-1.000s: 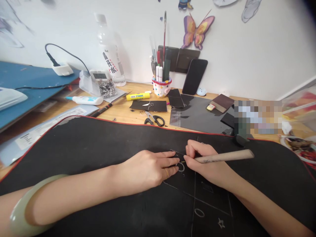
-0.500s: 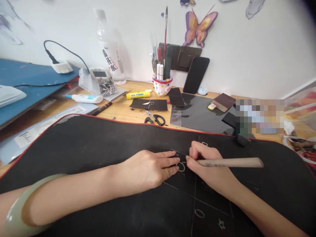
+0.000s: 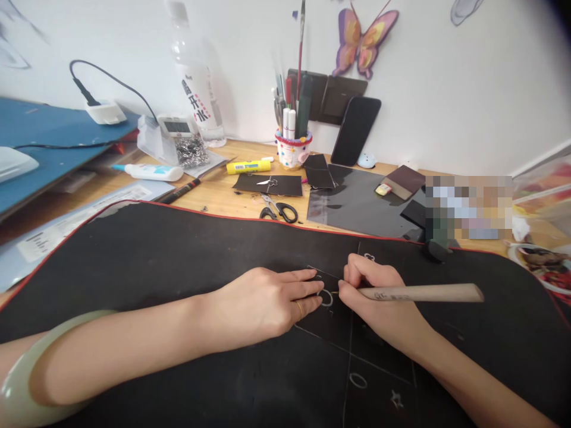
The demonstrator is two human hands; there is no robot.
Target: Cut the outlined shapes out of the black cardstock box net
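Observation:
My left hand [image 3: 263, 300] lies flat with its fingers stretched out over black paper [image 3: 330, 333], pressing it near a small drawn ring [image 3: 327, 298]. In my right hand [image 3: 379, 294] is a wooden stylus [image 3: 432, 293] with a pale, thick handle, pinched between thumb and fingers. Its thin tip points left and meets the paper at, or just beside, the ring's right edge. Pale lines divide the paper into sections. Lower down are an oval outline [image 3: 358, 380] and a small star [image 3: 397, 399]; a flower-like outline [image 3: 369, 257] shows above my right hand.
A black mat [image 3: 178, 249] with a red edge lies under both arms. Behind it are scissors [image 3: 285, 212], a glue stick [image 3: 248, 167], black paper pieces [image 3: 289, 186], a pen cup [image 3: 293, 151], a phone [image 3: 357, 131] and a water bottle [image 3: 198, 89].
The view has shifted slightly, so most things sit a little higher in the picture. Both hands keep nearly the same place on the paper; the stylus handle has moved slightly right.

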